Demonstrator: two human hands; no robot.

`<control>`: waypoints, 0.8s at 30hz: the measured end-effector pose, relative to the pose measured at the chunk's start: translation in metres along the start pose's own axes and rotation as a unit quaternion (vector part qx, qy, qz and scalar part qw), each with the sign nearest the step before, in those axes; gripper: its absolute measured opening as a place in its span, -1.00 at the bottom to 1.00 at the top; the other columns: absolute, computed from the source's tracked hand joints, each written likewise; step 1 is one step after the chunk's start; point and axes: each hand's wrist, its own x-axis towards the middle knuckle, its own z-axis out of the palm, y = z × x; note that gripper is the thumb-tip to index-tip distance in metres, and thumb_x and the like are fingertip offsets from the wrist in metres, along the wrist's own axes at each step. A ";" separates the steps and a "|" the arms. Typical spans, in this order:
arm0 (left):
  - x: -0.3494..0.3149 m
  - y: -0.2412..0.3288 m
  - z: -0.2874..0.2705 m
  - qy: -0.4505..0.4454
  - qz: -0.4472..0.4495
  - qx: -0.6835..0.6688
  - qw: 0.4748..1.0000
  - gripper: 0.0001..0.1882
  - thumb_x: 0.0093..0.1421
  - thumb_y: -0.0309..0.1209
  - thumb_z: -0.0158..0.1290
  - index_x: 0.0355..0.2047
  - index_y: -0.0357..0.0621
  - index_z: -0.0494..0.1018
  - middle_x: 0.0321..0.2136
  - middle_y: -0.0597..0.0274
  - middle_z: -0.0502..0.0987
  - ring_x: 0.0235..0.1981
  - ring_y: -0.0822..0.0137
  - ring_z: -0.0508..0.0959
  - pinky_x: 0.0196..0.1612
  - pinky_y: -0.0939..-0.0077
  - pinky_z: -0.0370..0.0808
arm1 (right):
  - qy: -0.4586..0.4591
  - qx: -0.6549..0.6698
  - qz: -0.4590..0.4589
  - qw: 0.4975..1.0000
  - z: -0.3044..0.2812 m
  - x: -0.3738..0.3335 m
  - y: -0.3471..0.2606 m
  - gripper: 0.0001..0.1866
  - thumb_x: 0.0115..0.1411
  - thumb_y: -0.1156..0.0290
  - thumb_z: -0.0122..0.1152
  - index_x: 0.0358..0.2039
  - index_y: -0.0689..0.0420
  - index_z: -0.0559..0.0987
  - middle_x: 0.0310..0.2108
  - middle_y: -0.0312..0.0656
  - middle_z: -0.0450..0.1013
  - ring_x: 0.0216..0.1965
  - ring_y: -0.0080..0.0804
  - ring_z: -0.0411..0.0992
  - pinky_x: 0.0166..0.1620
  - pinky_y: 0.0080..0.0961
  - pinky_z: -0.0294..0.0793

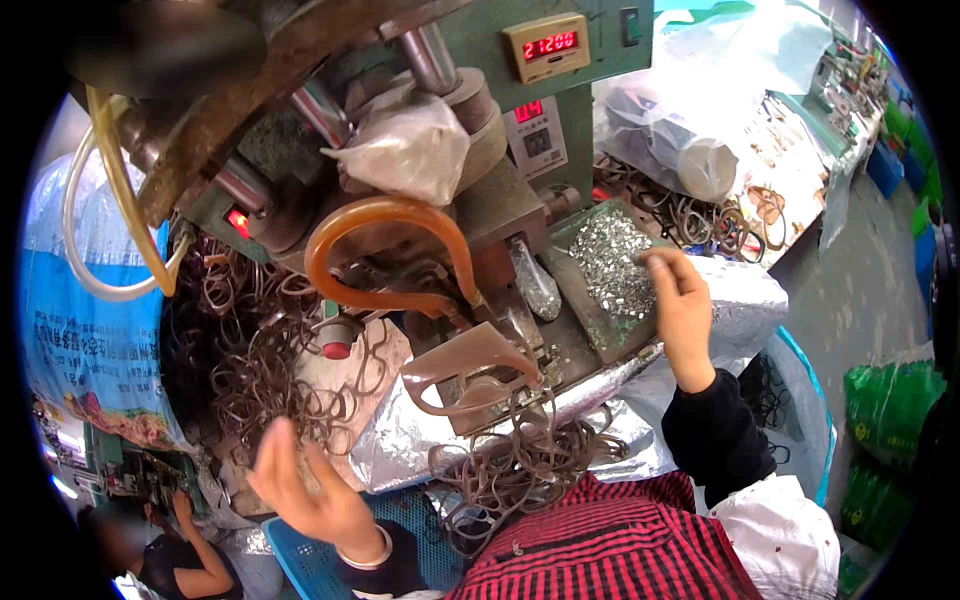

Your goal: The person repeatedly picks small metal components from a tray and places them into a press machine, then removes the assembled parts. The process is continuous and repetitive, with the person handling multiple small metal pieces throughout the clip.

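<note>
My right hand (685, 315) is at the right edge of a metal tray (603, 340) heaped with small shiny metal pieces (608, 262). Its thumb and fingers are pinched together; whatever may be between them is too small to make out. On the left, my left hand (312, 492) is held up with its fingers apart and nothing in it, slightly blurred. It is nearest to a tangled pile of thin brown loop-shaped pieces (300, 370), which look like spectacle rims. Between the hands, a translucent brown plate (465, 360) sits at the front of a green press machine (600, 60).
An orange hose (320, 245) curves across the press. A red button (337, 350) stands beside the left pile. More brown loops (520, 460) lie near my lap, above a blue basket (300, 560). Plastic-wrapped items (705, 165) are at the far right. Another person (195, 565) is at lower left.
</note>
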 end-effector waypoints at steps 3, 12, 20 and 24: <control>0.022 -0.031 0.036 -0.093 0.008 0.055 0.994 -0.72 0.20 -0.49 0.16 -0.07 -0.27 0.56 -0.19 0.08 0.58 -0.11 0.14 0.50 0.01 0.30 0.39 | 0.049 0.156 0.048 0.985 0.012 0.007 0.008 -0.80 0.40 0.38 0.11 -0.13 0.24 0.60 -0.32 -0.36 0.52 -0.31 -0.64 0.43 -0.19 -0.67 0.42; -0.065 -0.094 0.188 -0.324 -0.079 0.130 0.934 -0.78 0.08 -0.27 0.13 -0.45 -0.20 0.55 -0.49 -0.06 0.60 -0.42 -0.10 0.63 -0.37 0.07 0.55 | 0.009 -0.068 -0.081 0.994 0.023 -0.009 -0.022 -0.84 0.17 0.56 0.25 -0.22 0.26 0.61 -0.33 -0.21 0.58 -0.26 -0.47 0.52 -0.12 -0.56 0.47; -0.023 -0.066 0.125 -0.340 -0.275 -0.182 0.881 -0.71 0.29 -0.35 0.13 -0.08 -0.31 0.59 -0.54 0.18 0.57 -0.57 0.47 0.44 -0.47 0.51 0.35 | -0.125 -0.097 -0.178 0.971 0.010 -0.026 -0.078 -0.83 0.06 0.65 0.25 -0.31 0.22 0.66 -0.34 -0.09 0.59 -0.28 -0.17 0.55 -0.17 -0.39 0.49; -0.037 -0.077 0.132 -0.265 -0.277 -0.284 0.879 -0.70 0.34 -0.47 0.05 0.01 -0.39 0.54 -0.52 0.38 0.48 -0.50 0.60 0.35 -0.43 0.67 0.29 | -0.153 -0.027 -0.286 0.945 0.069 -0.006 -0.094 -0.76 0.02 0.62 0.32 -0.24 0.20 0.63 -0.32 -0.07 0.57 -0.28 -0.14 0.54 -0.20 -0.35 0.51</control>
